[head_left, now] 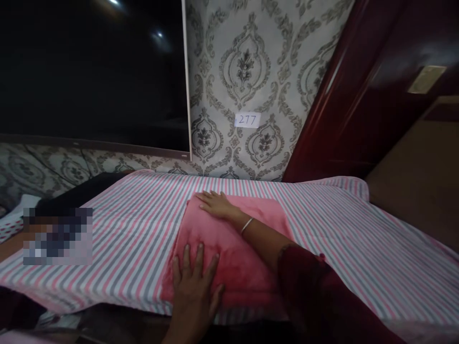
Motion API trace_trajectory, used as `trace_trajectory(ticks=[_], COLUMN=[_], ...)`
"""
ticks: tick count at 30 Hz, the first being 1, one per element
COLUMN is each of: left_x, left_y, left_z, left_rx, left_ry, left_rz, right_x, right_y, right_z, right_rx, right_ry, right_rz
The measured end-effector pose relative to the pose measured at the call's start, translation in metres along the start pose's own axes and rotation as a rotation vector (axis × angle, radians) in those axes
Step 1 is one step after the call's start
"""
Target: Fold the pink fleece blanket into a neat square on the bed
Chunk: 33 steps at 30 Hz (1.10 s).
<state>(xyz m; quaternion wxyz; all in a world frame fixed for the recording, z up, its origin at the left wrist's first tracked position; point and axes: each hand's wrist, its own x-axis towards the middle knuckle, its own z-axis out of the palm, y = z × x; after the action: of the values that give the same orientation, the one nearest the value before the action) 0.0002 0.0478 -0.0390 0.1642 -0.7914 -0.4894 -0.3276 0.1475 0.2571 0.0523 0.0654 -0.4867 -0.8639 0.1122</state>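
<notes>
A folded pink plush cloth (247, 267) lies flat on the striped sheet, its surface marked with darker brushed patches. My left hand (195, 282) rests palm down on its near left part, fingers spread. Toward the cloth's far left corner, my right hand (218, 206) lies flat with fingers extended; a thin silver bangle (246, 225) circles that wrist. Neither hand grips anything. My right forearm and its dark red sleeve (319, 291) cross over the cloth and hide part of its right side.
A pink, grey and white striped sheet (143, 229) covers the table. Behind it are a large dark screen (93, 71), patterned wallpaper and a paper label (247, 120) reading 277. Dark red glossy wood (344, 95) stands at right. Another person's arm (12, 243) reaches in at left, partly pixelated.
</notes>
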Motion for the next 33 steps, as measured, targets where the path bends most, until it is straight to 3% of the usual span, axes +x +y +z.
trace_trajectory(ticks=[5, 7, 10, 13, 16, 18, 24, 29, 33], left_x=[0.007, 0.014, 0.03, 0.045, 0.047, 0.039, 0.015, 0.016, 0.015], left_y=[-0.006, 0.001, 0.037, 0.089, 0.127, 0.138, 0.133, 0.134, 0.138], left_z=[-0.013, -0.017, -0.018, -0.008, 0.01, 0.025, 0.056, 0.059, 0.061], left_rx=[0.044, 0.038, -0.048, -0.203, -0.251, -0.212, -0.134, -0.13, -0.186], left_ry=[-0.012, 0.01, 0.001, -0.117, -0.189, -0.167, -0.051, -0.016, -0.018], left_rz=[0.051, 0.09, 0.244, 0.437, 0.475, 0.467, 0.467, 0.49, 0.448], right_x=[-0.086, -0.127, -0.178, -0.205, -0.207, -0.2, -0.158, -0.127, -0.122], right_y=[0.006, 0.017, 0.035, 0.049, 0.059, 0.066, 0.111, 0.148, 0.157], right_z=[-0.009, -0.012, -0.02, -0.025, -0.021, -0.016, -0.017, -0.016, -0.007], right_rx=[-0.018, -0.007, 0.008, -0.002, -0.028, -0.066, -0.093, 0.041, 0.078], right_ry=[0.011, 0.018, 0.049, 0.062, 0.027, 0.004, 0.041, 0.01, 0.045], right_rz=[-0.097, -0.131, -0.103, -0.042, -0.064, -0.096, -0.002, 0.129, 0.13])
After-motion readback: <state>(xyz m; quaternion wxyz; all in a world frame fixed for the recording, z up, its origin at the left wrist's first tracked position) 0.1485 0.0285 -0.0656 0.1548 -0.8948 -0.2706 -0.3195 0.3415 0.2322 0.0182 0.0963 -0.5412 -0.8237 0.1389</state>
